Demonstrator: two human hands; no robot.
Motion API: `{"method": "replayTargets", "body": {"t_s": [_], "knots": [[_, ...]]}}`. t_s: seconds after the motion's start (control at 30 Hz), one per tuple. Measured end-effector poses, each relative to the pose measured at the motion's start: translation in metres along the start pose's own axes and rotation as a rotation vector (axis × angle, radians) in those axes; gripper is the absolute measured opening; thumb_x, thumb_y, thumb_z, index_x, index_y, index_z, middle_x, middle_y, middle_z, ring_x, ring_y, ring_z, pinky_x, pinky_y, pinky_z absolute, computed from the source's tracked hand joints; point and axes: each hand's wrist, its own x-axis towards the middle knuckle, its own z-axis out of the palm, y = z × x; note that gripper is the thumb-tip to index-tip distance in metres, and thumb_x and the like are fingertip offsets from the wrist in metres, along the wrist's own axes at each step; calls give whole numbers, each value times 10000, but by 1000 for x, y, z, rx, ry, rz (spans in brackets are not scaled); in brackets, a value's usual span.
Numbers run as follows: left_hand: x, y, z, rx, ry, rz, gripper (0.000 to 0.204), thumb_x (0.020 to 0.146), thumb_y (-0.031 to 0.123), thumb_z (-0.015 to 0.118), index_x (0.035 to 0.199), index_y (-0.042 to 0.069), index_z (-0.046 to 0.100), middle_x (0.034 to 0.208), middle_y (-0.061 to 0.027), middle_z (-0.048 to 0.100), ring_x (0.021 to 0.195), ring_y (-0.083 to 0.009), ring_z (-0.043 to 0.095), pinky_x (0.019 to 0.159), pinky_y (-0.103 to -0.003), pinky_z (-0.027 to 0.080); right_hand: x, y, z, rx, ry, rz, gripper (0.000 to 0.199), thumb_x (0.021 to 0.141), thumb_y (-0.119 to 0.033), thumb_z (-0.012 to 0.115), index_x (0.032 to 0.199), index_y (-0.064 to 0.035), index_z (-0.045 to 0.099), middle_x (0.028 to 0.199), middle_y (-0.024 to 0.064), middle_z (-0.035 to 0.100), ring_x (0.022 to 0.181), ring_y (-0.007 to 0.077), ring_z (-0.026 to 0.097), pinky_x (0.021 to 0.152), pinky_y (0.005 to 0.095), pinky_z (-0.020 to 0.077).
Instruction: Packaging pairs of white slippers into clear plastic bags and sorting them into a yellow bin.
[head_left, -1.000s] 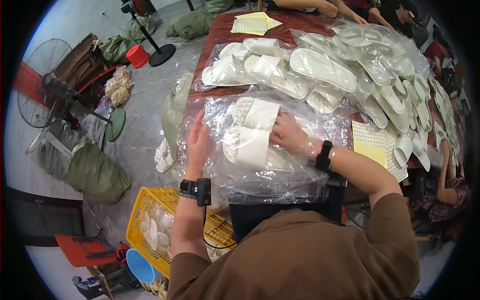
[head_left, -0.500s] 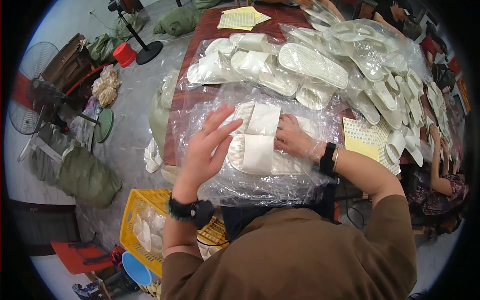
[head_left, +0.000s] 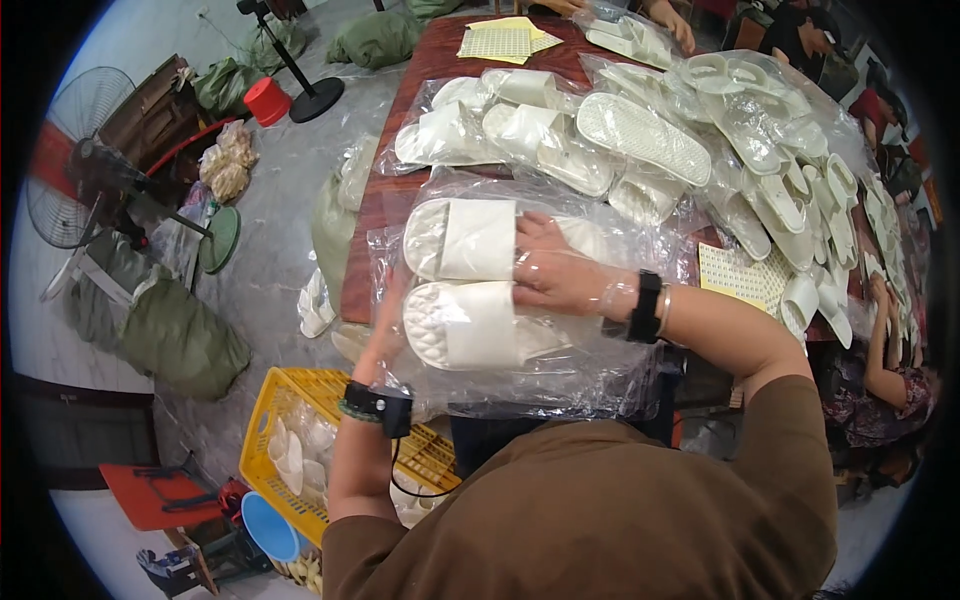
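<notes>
A pair of white open-toe slippers [head_left: 478,325] lies side by side in clear plastic in front of me, quilted toe ends to the left. My right hand [head_left: 565,272] reaches in from the right with its fingers at the broad straps and grips the pair; its fingertips are partly hidden there. The plastic bag [head_left: 560,390] covers part of that hand and spreads around the slippers. My left hand [head_left: 386,325] is at the bag's left edge, beside the toe ends, blurred and partly behind the plastic. Its fingers cannot be made out.
Bagged white slippers [head_left: 640,135] are heaped across the far and right parts of the dark red table [head_left: 425,60]. Yellow sticker sheets [head_left: 740,275] lie at right and far left. A yellow crate [head_left: 275,400] stands below left. Other people's hands [head_left: 880,300] work at the right.
The slippers have moved left and look closer, with my right hand still at their straps. My left hand has come down from above the toe ends to the bag's left edge.
</notes>
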Motion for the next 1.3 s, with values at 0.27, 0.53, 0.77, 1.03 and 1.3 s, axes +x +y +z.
{"method": "replayTargets", "body": {"t_s": [0.27, 0.53, 0.77, 1.03, 1.3], "knots": [[-5, 81, -25, -26, 224, 2, 481, 1017, 137, 512, 1473, 15, 415, 1451, -147, 510, 1317, -272, 510, 1121, -327, 348, 10, 28, 63, -10, -3, 72, 288, 869, -397, 635, 939, -137, 738, 1293, 124, 564, 1313, 358, 403, 1056, 586, 299], [39, 55, 36, 390, -61, 268, 601, 1007, 262, 523, 1527, 50, 309, 1578, -177, 324, 1489, -335, 233, 1206, -402, 166, 5, 25, 68, -33, -15, 112, 305, 861, -418, 637, 881, -131, 738, 1222, 106, 585, 1229, 340, 471, 1022, 570, 355], [52, 38, 33, 585, -71, 207, 790, 969, 512, 516, 1575, 112, 205, 1618, -212, 196, 1517, -382, 87, 1220, -457, 27, -44, 26, 39, -186, -90, 48, 261, 843, -379, 643, 861, -127, 710, 1052, 97, 590, 1145, 316, 509, 1000, 510, 363], [50, 44, 47, 1087, -88, 170, 1159, 691, 722, 713, 1587, 206, 190, 1635, -240, 48, 1493, -482, 13, 1200, -569, 46, -181, -5, -63, -7, -258, 355, 547, 780, -168, 609, 1325, -214, 605, 1420, 135, 485, 1279, 374, 405, 1108, 532, 237], [55, 48, 59, 1207, -63, 104, 1376, 517, 784, 778, 1590, 181, 164, 1617, -295, 22, 1468, -546, -9, 1175, -623, 62, -201, -39, -189, -106, 233, 596, 340, 865, -78, 653, 1201, -112, 692, 1333, 118, 583, 1288, 348, 479, 1070, 434, 371]]}}
